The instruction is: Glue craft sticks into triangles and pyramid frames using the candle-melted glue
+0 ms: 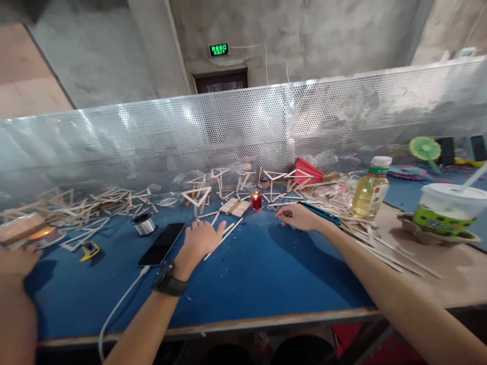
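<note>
My left hand (203, 238) lies flat on the blue table top (251, 274), fingers stretched forward, touching a loose wooden stick (224, 237). A black watch sits on that wrist. My right hand (299, 216) rests on the table further right, fingers curled loosely toward a long stick (283, 204) just ahead of it; I see nothing held in it. A small red candle (256, 199) burns between and beyond the two hands. A flat piece of joined sticks (235, 206) lies beside the candle.
Stick triangles (197, 195) and loose sticks lie along the perforated metal screen (243, 132). A black phone (162, 243) with a white cable, a metal spool (144, 224), an oil bottle (370, 190) and a lidded drink cup (445, 208) stand around. Another person's hand (17, 258) shows at far left.
</note>
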A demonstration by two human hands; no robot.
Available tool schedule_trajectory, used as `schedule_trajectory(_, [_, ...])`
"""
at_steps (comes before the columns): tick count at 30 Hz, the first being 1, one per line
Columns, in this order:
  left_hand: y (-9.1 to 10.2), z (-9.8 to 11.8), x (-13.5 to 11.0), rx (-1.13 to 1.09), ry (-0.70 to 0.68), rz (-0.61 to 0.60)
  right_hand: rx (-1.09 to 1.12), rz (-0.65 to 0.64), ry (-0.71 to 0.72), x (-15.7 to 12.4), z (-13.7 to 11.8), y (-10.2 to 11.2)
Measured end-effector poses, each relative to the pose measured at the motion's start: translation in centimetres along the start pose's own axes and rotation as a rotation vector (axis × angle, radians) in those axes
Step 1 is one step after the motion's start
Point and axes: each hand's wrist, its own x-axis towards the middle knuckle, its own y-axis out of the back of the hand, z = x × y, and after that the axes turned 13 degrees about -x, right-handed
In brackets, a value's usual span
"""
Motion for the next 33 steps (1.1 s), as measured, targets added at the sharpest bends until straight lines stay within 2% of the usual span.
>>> schedule_trajectory(2, [1.2,-1.3,0.0,-0.076,-0.012,-0.025,-0.021,0.004,0.002,0.0,0.0,0.1])
schedule_trajectory(4, [2.8,-2.8,-0.2,-0.237,-0.116,-0.104,-0.036,0.015,0.017,0.1,0.1,0.2])
schedule_trajectory(6, [4.6,-4.4,-0.5,-0.378,-0.193,-0.074,-0.037,0.024,0.032,0.1,0.2,0.2])
schedule_trajectory(8, [6.0,-6.3,-0.5,-0.405,-0.162,0.063,-0.037,0.024,0.038,0.1,0.4,0.2])
schedule_trajectory(10, [6.7,-8.4,-0.2,-0.341,-0.044,0.237,-0.042,0.017,0.040,0.1,0.5,0.2])
schedule_trajectory(12, [6.6,-10.7,0.5,-0.199,0.053,0.298,-0.048,0.008,0.036,0.1,0.5,0.1])
schedule_trajectory(13, [6.3,-11.8,0.9,-0.137,0.099,0.274,-0.052,0.006,0.030,0.1,0.5,0.1])
schedule_trajectory(15, [5.2,-13.5,1.6,-0.090,0.221,0.082,-0.069,0.005,0.022,0.1,0.4,0.1])
schedule_trajectory(17, [4.1,-14.7,2.0,-0.095,0.273,-0.024,-0.090,0.014,0.023,0.1,0.4,0.1])
schedule_trajectory(20, [3.1,-15.7,2.1,-0.103,0.279,-0.040,-0.098,0.011,0.027,0.1,0.4,0.0])
schedule_trajectory(23, [3.1,-15.9,2.1,-0.099,0.276,-0.028,-0.103,-0.009,0.020,0.0,0.4,0.0])
schedule_trajectory(29, [2.6,-13.7,1.9,-0.111,0.279,0.034,-0.132,-0.008,0.023,-0.1,-0.1,-0.1])
schedule_trajectory(31, [3.4,-13.8,1.3,-0.171,0.281,0.027,-0.137,-0.014,0.027,0.0,-0.1,-0.2])
schedule_trajectory(33, [5.7,-15.6,0.1,-0.201,0.279,0.053,-0.134,-0.019,0.039,0.1,0.1,-0.3])
